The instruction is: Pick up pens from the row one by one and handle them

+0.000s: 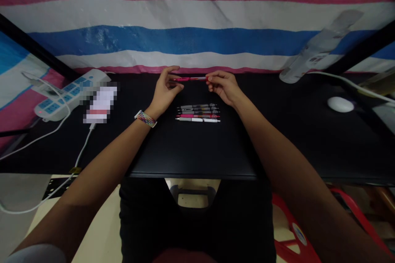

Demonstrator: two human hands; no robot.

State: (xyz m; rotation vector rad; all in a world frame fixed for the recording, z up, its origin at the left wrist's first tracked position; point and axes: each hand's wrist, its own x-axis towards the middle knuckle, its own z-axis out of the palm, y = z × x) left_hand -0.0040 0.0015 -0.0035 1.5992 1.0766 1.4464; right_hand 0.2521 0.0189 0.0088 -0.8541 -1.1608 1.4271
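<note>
My right hand (pixel 224 86) pinches the right end of a red pen (pixel 191 78) between thumb and fingertips, holding it level above the back of the black table. At the pen's left end is my left hand (pixel 166 88), its index finger and thumb apart around the tip. Whether its curled fingers touch the pen is hard to see. Nearer to me lies a row of several pens side by side: a grey pen (pixel 194 107) at the back, a pink pen (pixel 193 116), and a white pen (pixel 199 120) in front.
On the left stand a white power strip (pixel 89 80) with blue sockets and a blurred phone-like rectangle (pixel 100 104) with a white cable. To the right are a white mouse (pixel 340 104) and a clear cylinder (pixel 302 59). A striped sheet (pixel 197 41) hangs behind the table (pixel 197 156).
</note>
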